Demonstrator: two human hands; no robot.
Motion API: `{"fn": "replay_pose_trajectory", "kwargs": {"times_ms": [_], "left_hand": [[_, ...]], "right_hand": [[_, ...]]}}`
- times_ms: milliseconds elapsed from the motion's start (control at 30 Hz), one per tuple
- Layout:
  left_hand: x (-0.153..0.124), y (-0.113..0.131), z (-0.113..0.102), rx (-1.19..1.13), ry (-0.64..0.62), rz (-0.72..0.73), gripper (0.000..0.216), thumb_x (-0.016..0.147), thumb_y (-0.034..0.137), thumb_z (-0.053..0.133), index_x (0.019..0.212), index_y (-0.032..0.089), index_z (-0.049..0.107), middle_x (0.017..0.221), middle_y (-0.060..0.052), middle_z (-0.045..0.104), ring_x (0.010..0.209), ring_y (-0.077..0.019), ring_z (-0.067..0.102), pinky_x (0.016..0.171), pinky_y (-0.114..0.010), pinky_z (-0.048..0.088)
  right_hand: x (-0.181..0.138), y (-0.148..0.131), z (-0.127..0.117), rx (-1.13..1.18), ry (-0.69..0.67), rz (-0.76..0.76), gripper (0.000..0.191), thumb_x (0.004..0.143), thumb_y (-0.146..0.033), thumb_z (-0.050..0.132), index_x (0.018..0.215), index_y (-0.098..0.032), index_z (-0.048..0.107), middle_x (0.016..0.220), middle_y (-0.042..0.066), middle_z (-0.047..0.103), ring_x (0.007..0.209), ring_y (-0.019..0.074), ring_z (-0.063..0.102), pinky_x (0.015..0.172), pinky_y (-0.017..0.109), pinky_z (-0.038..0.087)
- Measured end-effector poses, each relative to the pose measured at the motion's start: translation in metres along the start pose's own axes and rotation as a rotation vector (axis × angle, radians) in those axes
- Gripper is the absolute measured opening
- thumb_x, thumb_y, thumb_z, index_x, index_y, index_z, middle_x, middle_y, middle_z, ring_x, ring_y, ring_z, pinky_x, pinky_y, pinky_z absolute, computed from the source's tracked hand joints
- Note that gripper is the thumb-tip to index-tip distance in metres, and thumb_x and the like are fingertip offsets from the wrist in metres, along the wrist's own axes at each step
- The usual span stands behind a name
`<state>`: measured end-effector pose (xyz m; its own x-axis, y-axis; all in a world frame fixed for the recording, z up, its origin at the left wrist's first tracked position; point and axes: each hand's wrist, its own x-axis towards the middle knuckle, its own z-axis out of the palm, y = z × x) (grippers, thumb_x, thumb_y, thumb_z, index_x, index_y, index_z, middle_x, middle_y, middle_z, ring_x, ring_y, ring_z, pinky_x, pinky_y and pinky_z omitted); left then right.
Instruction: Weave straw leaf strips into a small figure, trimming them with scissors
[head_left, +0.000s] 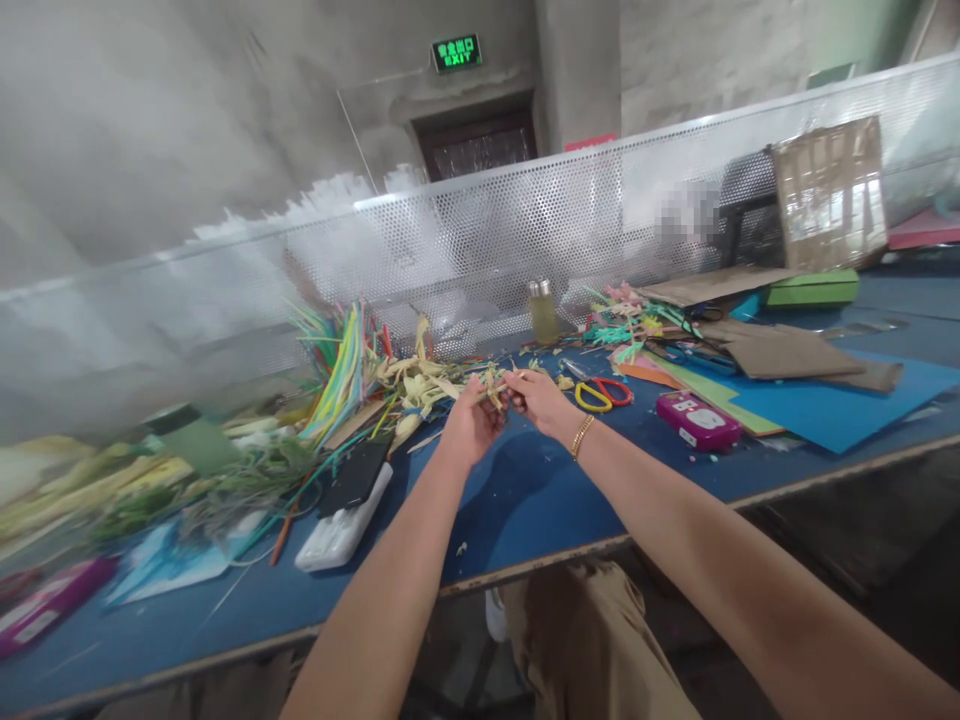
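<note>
My left hand (471, 425) and my right hand (536, 398) meet above the blue table (525, 500), both pinched on a small piece of pale yellow leaf-strip weaving (495, 388). The fingers of each hand curl round the strips. A gold bracelet (581, 436) sits on my right wrist. Just behind the hands lies a heap of loose yellow and green strips (405, 385).
Red and yellow scissors (600, 392) lie right of my hands, then a pink case (697, 420) and coloured paper sheets (825, 400). A small glass bottle (543, 310) stands by the perforated metal screen (525, 230). A black phone (354, 475) on a white box (341, 530) lies left.
</note>
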<state>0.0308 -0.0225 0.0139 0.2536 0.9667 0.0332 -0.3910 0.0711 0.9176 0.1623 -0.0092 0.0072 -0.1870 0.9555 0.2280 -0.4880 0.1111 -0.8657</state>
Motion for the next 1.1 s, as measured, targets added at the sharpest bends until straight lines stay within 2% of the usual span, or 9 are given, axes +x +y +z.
{"fn": "replay_pose_trajectory", "kwargs": {"times_ms": [67,133,200,367,633,733,867,1000,1100], "left_hand": [[0.000,-0.001,0.001,0.009,0.022,0.005,0.035,0.074,0.051,0.066,0.088,0.019,0.066,0.068,-0.002,0.064,0.058,-0.0121,0.057,0.051,-0.024,0.039],[0.001,-0.003,0.003,0.044,0.035,0.038,0.026,0.070,0.040,0.070,0.085,0.019,0.065,0.066,0.000,0.063,0.055,-0.0099,0.055,0.048,-0.023,0.036],[0.002,-0.006,0.005,0.066,0.051,0.057,0.021,0.066,0.032,0.072,0.078,0.019,0.062,0.063,0.002,0.062,0.051,-0.0078,0.053,0.047,-0.021,0.035],[0.003,-0.009,0.009,0.073,0.074,0.021,0.021,0.061,0.025,0.072,0.070,0.018,0.054,0.059,0.004,0.059,0.049,-0.0076,0.052,0.048,-0.021,0.035],[-0.001,-0.009,0.013,0.038,0.058,-0.050,0.016,0.061,0.020,0.068,0.067,0.017,0.054,0.056,0.002,0.058,0.049,-0.0095,0.053,0.047,-0.022,0.036],[-0.002,-0.008,0.011,0.012,0.052,-0.084,0.015,0.065,0.021,0.071,0.069,0.018,0.057,0.057,0.002,0.059,0.052,-0.0099,0.054,0.048,-0.022,0.038],[-0.007,-0.003,0.006,-0.067,-0.011,-0.150,0.020,0.070,0.030,0.075,0.081,0.018,0.063,0.073,-0.001,0.066,0.063,-0.0110,0.060,0.053,-0.022,0.043],[-0.008,0.001,0.003,-0.130,-0.103,-0.102,0.030,0.066,0.012,0.077,0.093,0.019,0.065,0.087,-0.001,0.069,0.073,-0.0092,0.062,0.058,-0.019,0.046],[-0.006,0.003,0.001,-0.174,-0.062,-0.039,0.024,0.067,0.007,0.075,0.087,0.017,0.064,0.091,-0.001,0.069,0.072,-0.0070,0.062,0.060,-0.017,0.046]], "right_hand": [[0.000,0.003,0.001,-0.036,-0.026,-0.015,0.036,0.069,-0.049,0.071,0.069,-0.019,0.051,0.051,-0.007,0.044,0.045,0.0062,0.038,0.042,0.020,0.026],[0.000,0.005,0.003,-0.062,-0.025,-0.043,0.037,0.072,-0.053,0.066,0.069,-0.020,0.050,0.049,-0.007,0.041,0.044,0.0074,0.038,0.042,0.021,0.026],[-0.001,0.006,0.004,-0.084,0.037,-0.085,0.039,0.075,-0.056,0.061,0.067,-0.020,0.049,0.048,-0.007,0.039,0.044,0.0085,0.038,0.043,0.023,0.027],[0.002,0.011,0.003,-0.189,0.218,-0.144,0.041,0.079,-0.060,0.053,0.065,-0.022,0.047,0.046,-0.006,0.036,0.042,0.0096,0.033,0.043,0.025,0.028],[0.005,0.015,0.000,-0.169,0.330,-0.131,0.035,0.084,-0.050,0.050,0.062,-0.023,0.045,0.047,-0.005,0.035,0.041,0.0106,0.031,0.042,0.026,0.027],[0.005,0.012,-0.002,-0.151,0.317,-0.163,0.035,0.084,-0.050,0.051,0.062,-0.022,0.046,0.046,-0.005,0.035,0.040,0.0101,0.031,0.042,0.026,0.027],[0.005,0.003,-0.009,-0.174,0.245,-0.216,0.035,0.081,-0.051,0.056,0.064,-0.020,0.051,0.047,-0.005,0.042,0.041,0.0088,0.035,0.042,0.024,0.028],[0.007,-0.005,-0.012,-0.128,0.186,-0.195,0.039,0.075,-0.057,0.060,0.071,-0.019,0.056,0.052,-0.003,0.051,0.045,0.0087,0.042,0.044,0.024,0.031],[0.007,-0.009,-0.012,-0.036,0.132,-0.190,0.037,0.067,-0.054,0.068,0.071,-0.019,0.056,0.053,-0.004,0.051,0.046,0.0080,0.042,0.045,0.023,0.032]]}}
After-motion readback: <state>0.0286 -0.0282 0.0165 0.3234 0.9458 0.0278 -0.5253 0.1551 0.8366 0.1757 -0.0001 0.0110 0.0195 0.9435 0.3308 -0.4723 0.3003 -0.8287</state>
